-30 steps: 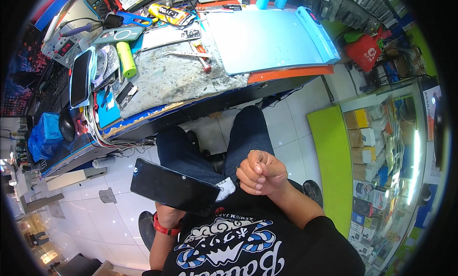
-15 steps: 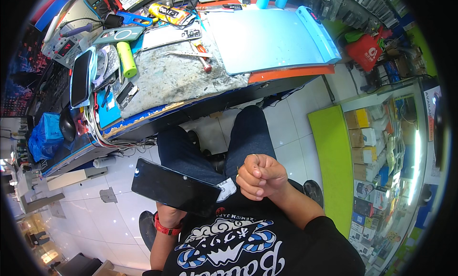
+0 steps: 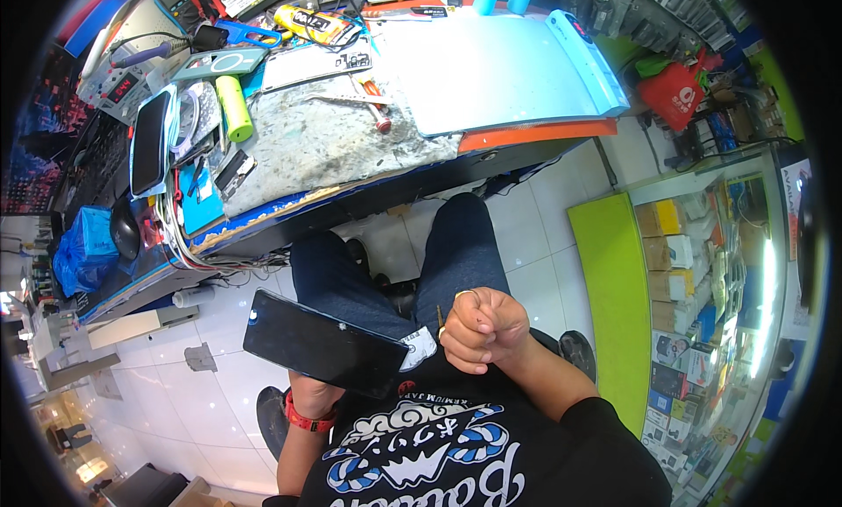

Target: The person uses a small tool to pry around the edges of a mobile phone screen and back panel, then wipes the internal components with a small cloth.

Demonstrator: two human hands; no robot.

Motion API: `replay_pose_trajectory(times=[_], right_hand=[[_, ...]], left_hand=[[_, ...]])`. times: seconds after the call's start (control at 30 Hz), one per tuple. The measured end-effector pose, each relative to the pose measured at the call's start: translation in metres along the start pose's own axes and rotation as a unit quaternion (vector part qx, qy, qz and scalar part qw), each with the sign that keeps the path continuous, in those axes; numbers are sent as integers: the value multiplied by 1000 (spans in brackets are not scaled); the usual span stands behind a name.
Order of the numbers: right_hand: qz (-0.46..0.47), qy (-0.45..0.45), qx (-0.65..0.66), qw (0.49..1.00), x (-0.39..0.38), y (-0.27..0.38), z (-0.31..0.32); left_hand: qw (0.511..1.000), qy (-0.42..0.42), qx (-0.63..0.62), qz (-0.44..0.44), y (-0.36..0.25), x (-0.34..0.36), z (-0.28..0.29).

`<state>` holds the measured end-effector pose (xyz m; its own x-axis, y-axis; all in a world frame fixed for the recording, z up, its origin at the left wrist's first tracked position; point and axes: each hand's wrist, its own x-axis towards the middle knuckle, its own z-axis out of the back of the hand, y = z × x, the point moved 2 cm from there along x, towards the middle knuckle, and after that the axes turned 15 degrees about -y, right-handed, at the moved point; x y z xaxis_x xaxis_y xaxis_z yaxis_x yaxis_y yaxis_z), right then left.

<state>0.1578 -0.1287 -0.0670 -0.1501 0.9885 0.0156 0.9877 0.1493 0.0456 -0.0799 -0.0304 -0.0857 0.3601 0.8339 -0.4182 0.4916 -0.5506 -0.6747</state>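
Observation:
A dark smartphone [image 3: 329, 342] lies tilted above my lap, its glossy black side facing up. From underneath, my left hand [image 3: 313, 389] grips it near its lower edge, and most of those fingers are hidden behind it. A red watch circles that wrist. To the right of the phone and apart from it, my right hand [image 3: 481, 332] is closed with its fingers curled in. A thin, dark, yellowish sliver [image 3: 440, 319] sticks out beside these fingers, too small to name. A white label or cloth piece [image 3: 419, 347] shows between the phone and the right hand.
Ahead stands a workbench with a stained grey mat [image 3: 316, 147], tweezers [image 3: 344, 98], a red-tipped screwdriver [image 3: 382, 121], an opened phone body [image 3: 317, 65] and a green cylinder [image 3: 233, 109]. A pale blue mat [image 3: 491, 77] covers its right part. A glass display case [image 3: 702, 305] stands at the right.
My right hand has shifted very slightly, and the thin sliver beside its fingers shows more clearly. The phone and my left hand are nearly still.

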Motion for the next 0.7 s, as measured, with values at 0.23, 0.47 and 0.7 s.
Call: replay_pose_trajectory(times=[0.23,0.47,0.7], right_hand=[[14,15,-6,1000,1,0,0],[8,19,10,1000,0,0,0],[-18,-19,-12,1000,-2,1,-4]], left_hand=[[1000,6,-1,-9,0,0,-3],[1000,22,0,-8,1,2,-1],[1000,19,18,-5,3,2,7]])
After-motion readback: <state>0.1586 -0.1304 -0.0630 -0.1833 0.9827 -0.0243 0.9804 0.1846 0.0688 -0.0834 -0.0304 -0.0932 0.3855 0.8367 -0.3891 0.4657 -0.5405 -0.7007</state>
